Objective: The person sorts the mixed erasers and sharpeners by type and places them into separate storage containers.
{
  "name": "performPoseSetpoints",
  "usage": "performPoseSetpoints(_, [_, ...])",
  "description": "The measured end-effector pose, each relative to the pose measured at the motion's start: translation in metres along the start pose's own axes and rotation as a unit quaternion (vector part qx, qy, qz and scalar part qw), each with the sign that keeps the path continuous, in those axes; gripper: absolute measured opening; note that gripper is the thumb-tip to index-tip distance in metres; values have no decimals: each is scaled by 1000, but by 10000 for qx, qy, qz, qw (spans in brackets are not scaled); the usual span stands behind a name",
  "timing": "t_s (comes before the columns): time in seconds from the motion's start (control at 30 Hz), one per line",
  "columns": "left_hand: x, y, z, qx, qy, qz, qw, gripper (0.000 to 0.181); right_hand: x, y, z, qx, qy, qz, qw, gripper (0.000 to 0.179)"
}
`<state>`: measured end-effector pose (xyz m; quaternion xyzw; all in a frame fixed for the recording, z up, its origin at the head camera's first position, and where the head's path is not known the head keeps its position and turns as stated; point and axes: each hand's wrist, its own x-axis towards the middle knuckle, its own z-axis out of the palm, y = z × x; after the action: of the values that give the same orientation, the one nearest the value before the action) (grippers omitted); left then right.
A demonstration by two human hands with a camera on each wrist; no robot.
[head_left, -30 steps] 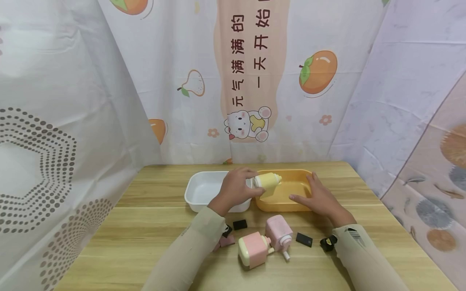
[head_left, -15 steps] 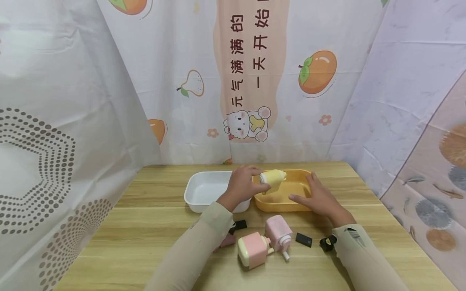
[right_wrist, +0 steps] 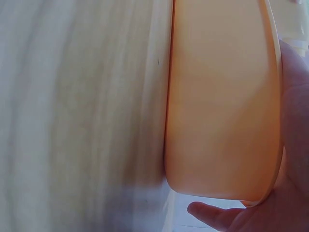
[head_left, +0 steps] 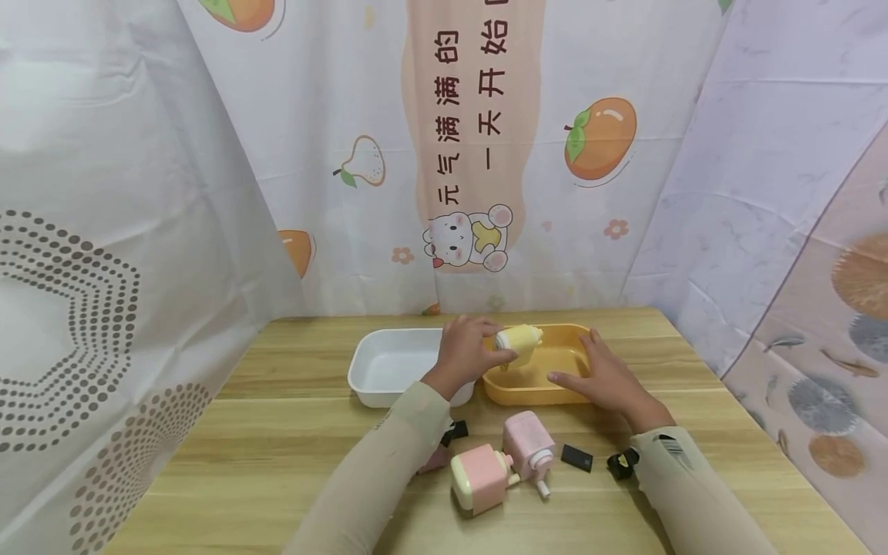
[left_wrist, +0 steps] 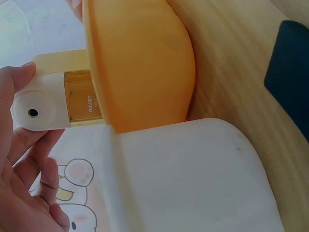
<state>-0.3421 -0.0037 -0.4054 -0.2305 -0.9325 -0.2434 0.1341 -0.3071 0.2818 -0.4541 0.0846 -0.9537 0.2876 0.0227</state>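
Note:
My left hand [head_left: 463,353] pinches a pale yellow and white pencil sharpener [head_left: 519,339] between thumb and fingers. It is tipped on its side over the left part of the orange tray [head_left: 534,397]. In the left wrist view the white face with a round pencil hole [left_wrist: 33,112] and a clear yellow shavings drawer [left_wrist: 83,96] show; the tray wall overlaps its far end. My right hand [head_left: 613,381] rests at the right end of the orange tray, fingers fairly straight along the end rim and thumb over the front rim.
A white tray [head_left: 388,366] adjoins the orange one on the left. Nearer lie two pink crank sharpeners [head_left: 479,478], one behind the other, and a black rectangular block [head_left: 577,458]. Another black piece [head_left: 458,432] and a pink piece [head_left: 435,460] are partly hidden by the left sleeve.
My left hand has moved slightly right with the sharpener, from the trays' shared edge to over the orange tray, then nearly stopped. My right hand has stayed at the tray's end.

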Motion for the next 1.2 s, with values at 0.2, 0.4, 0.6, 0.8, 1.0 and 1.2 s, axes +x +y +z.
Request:
performPoseSetpoints(0.2, [2,-4,6,135,-4,-163,9998,57,0,1,1,-14,29,-4,10000,126])
performPoseSetpoints(0.4, [5,-10,13,292,11,-307,9991,58,1,1,1,-30,36,2,10000,126])
performPoseSetpoints(0.6, [11,-14,20,369,7,-293,9989,57,2,2,1,-62,54,10,10000,126])
performPoseSetpoints(0.8, [15,-16,25,344,-5,-329,9989,52,1,2,2,-42,42,38,10000,126])
performPoseSetpoints(1.0, [16,-16,27,421,-129,-457,9980,51,1,2,2,-31,39,79,10000,126])
performPoseSetpoints(1.2, [18,-16,28,549,-223,-528,9968,56,1,1,1,-30,21,73,10000,126])
